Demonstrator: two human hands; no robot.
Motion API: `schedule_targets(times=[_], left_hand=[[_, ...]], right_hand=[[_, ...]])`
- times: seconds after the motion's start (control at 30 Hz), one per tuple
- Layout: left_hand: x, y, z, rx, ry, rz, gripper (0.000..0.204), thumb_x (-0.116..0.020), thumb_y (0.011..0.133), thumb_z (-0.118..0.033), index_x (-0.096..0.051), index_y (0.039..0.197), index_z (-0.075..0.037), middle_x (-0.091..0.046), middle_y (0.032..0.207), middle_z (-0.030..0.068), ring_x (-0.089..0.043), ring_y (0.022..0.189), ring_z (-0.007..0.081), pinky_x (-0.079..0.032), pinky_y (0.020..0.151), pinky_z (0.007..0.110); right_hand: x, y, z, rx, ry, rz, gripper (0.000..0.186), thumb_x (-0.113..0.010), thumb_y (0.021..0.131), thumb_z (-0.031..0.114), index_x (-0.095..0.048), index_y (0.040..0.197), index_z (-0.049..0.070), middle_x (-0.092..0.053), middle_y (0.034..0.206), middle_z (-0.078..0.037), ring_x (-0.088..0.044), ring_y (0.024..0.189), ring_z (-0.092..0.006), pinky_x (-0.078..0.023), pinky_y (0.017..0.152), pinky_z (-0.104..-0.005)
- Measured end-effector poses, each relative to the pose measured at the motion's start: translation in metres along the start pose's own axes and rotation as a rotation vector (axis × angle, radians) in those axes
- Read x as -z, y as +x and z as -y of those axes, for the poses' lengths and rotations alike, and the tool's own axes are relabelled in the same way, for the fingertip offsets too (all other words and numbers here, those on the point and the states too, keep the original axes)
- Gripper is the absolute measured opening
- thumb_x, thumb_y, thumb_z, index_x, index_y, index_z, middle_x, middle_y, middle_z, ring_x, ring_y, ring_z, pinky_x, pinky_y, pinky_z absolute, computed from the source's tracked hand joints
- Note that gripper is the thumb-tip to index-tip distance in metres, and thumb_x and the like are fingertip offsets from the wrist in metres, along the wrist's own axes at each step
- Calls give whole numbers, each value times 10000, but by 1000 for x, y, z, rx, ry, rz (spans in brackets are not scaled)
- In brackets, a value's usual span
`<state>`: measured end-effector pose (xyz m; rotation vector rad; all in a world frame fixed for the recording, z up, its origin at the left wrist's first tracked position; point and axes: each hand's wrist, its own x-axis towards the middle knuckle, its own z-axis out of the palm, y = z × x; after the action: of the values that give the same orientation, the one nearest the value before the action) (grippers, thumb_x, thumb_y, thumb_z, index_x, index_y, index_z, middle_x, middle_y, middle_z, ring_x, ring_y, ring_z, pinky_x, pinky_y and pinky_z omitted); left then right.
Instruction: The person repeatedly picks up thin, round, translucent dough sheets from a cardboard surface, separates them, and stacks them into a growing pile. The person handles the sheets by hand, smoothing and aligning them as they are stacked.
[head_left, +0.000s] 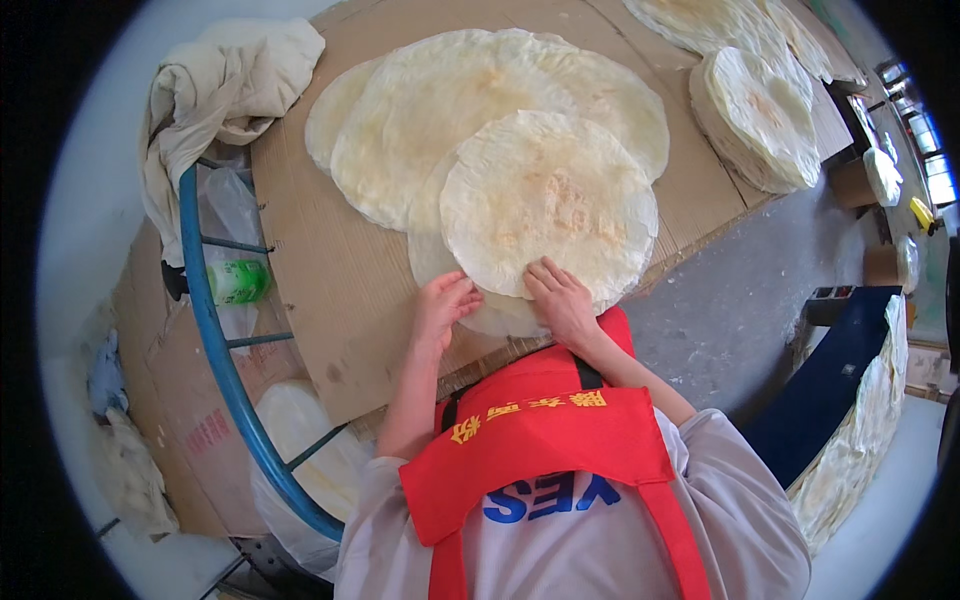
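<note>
A thin, round, pale flatbread with browned spots in its middle lies on top of other flatbread sheets, its near edge toward me. At its lower left edge, my left hand has its fingers curled together, seemingly pinching the rim; the exact contact is small. My right hand rests on the near edge, fingers lying on the top face and the thumb hidden. Behind spreads an overlapping layer of wide, yellowish flatbreads on the cardboard.
A tall stack of flatbreads stands at the far right of the cardboard. On the left are a blue curved metal frame, a bundled cream cloth and a green bottle. More sheets hang over a dark blue surface at right.
</note>
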<state>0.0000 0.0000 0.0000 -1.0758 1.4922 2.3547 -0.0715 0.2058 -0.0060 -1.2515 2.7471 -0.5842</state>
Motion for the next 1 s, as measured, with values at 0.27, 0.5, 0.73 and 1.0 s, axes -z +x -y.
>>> schedule_targets(times=[0.27,0.5,0.73,1.0], left_hand=[[-14,-5,-8,-28,144,201,330,-547,798,-105,-480,1108,-12,-593,904,60,-599,799,142,-475,673,237],[-19,2,-4,-2,-39,235,450,-526,759,-11,-399,1190,3,-585,979,100,-591,850,155,-463,658,241],[-9,-2,-1,-158,58,64,466,-518,774,-19,-373,1213,33,-562,956,99,-571,846,168,-473,702,276],[36,-24,-10,-160,-13,-233,273,-537,807,-113,-523,1056,-2,-581,900,67,-570,748,119,-484,641,240]], right_hand=[[5,-9,7,9,115,-22,431,-552,726,120,-458,1143,61,-470,1203,-88,-395,1173,-281,-354,933,-384],[-8,20,17,-70,108,15,517,-632,676,171,-466,1156,74,-546,1095,-115,-502,1032,-300,-407,852,-374],[168,131,-95,-241,996,177,260,-606,752,125,-607,982,3,-640,822,-70,-612,676,-144,-494,593,-267],[270,161,2,19,-27,-140,408,-489,748,56,-537,1150,102,-639,824,-101,-604,649,-191,-484,580,-335]])
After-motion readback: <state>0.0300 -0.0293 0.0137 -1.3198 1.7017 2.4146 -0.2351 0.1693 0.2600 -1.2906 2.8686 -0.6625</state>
